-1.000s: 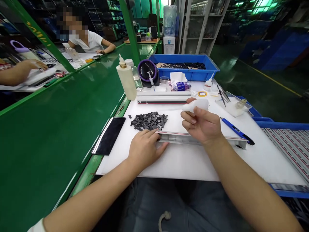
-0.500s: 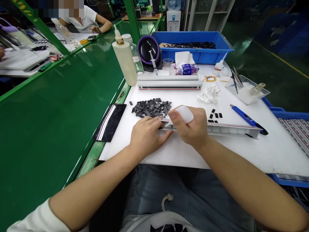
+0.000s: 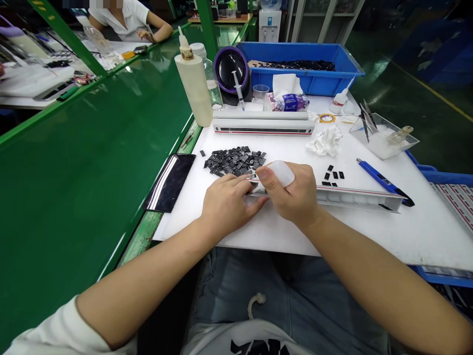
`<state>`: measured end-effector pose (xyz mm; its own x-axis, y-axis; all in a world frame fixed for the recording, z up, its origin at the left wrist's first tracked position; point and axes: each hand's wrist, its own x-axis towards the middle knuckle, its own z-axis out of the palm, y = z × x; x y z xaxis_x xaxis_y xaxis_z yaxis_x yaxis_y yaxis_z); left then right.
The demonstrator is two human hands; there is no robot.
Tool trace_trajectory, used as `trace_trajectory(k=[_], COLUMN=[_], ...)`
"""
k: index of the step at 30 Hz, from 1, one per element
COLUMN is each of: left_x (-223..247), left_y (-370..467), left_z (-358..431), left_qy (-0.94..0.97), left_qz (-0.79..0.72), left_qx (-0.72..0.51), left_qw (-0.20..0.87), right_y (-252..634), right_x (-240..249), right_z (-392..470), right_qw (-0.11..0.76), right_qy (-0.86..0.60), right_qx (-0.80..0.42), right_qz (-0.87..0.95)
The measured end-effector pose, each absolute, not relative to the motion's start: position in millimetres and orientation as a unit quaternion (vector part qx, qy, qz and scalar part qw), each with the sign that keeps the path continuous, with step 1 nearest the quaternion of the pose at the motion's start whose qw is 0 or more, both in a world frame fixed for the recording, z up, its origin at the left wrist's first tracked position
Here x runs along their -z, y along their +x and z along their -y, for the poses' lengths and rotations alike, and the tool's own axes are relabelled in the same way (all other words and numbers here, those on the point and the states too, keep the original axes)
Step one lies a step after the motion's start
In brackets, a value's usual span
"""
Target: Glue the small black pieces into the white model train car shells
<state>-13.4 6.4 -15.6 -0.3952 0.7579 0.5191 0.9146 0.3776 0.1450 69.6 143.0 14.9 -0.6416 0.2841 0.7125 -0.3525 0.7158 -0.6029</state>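
My left hand [image 3: 226,203] is closed on the left end of a white model train car shell [image 3: 360,199], which lies open side toward me with a red stripe along its upper edge. In my right hand [image 3: 297,197] is a small white squeeze bottle [image 3: 282,173], tilted with its lower end pointing at the shell near my left fingertips. My fingers hide the exact contact point. Just beyond my left hand lies a heap of small black rectangular pieces [image 3: 236,160]. Several loose black pieces [image 3: 335,175] lie behind the shell.
Another train car body [image 3: 263,124] lies farther back. Around it stand a tall glue bottle [image 3: 194,88], a syringe [image 3: 238,91], a tissue pack [image 3: 290,102] and a blue bin [image 3: 306,84]. Crumpled tissue [image 3: 325,141] and a blue cutter [image 3: 380,178] lie right; a co-worker [image 3: 133,24] sits far left.
The view has shifted slightly, so the table items appear a little to the right and higher. Both hands keep nearly the same hold on the shell and the bottle.
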Motion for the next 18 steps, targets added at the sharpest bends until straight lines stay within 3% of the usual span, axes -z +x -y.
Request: trace_trajectory(k=[18], left_x=[14.6], left_y=[-13.7], left_z=[-7.1], left_qy=[-0.516], left_qz=[0.814], left_qx=[0.2], left_qw=[0.177], right_y=[67.4], right_x=[-14.2], right_z=[-141.7], right_qw=[0.408], right_qy=[0.021], right_qx=[-0.399], right_qz=[0.821])
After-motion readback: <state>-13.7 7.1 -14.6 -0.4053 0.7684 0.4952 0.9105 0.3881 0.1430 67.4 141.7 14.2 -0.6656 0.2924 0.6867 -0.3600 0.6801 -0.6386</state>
